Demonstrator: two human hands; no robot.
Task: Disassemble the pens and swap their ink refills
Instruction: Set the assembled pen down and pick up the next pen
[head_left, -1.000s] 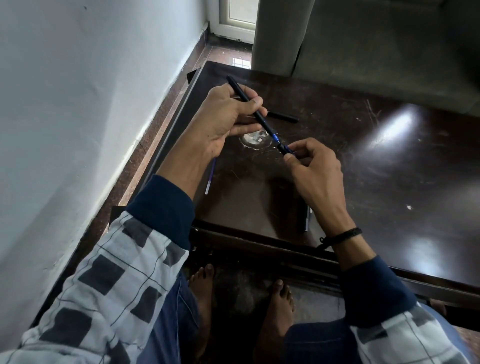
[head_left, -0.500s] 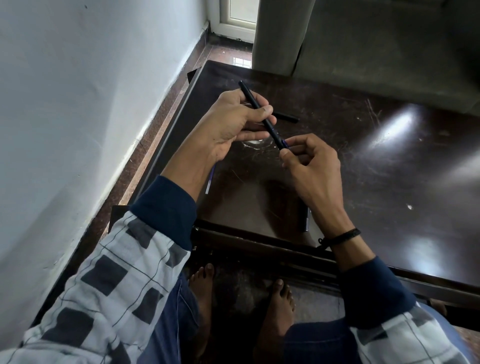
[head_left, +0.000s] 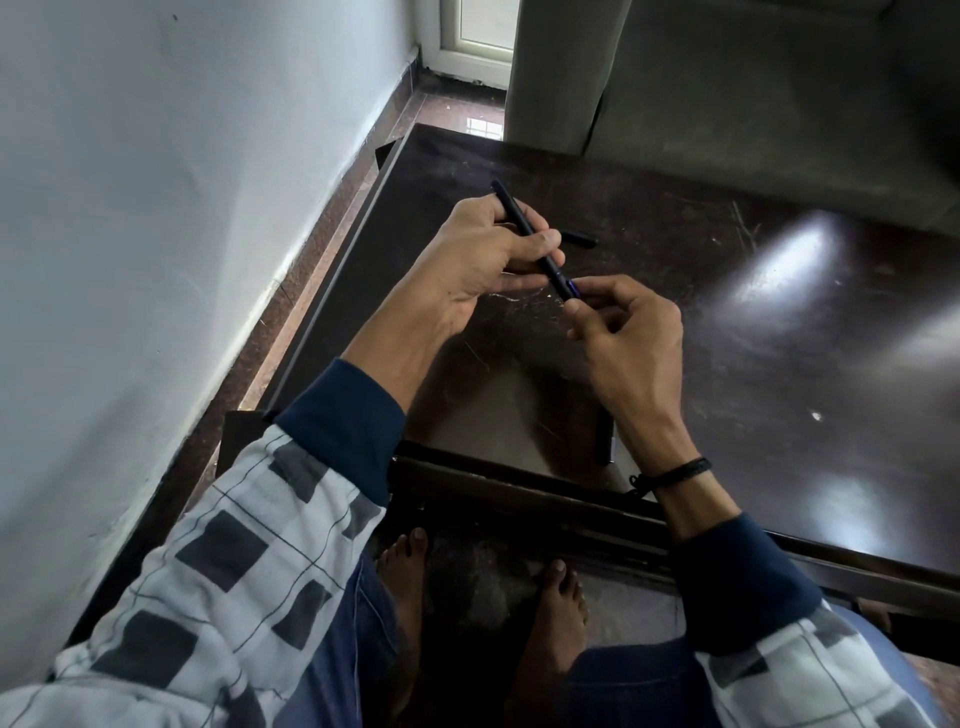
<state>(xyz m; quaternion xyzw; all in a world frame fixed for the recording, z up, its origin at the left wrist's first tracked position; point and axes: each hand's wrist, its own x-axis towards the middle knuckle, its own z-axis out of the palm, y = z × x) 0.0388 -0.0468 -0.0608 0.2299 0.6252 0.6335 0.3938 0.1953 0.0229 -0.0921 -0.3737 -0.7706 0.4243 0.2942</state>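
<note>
The left hand curls round a slim matte-black pen barrel slanting 11 to 5 o'clock; the right hand pinches its lower end, where a blue part shows. At 2 o'clock from the left hand, a black pen piece lies on the glossy, scratched dark table.

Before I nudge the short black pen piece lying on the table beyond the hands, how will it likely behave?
The black pen piece looks round and slim, so it would probably roll sideways. The table is glossy and hard, so it may also slide easily. It is small, so likely very light.
</note>
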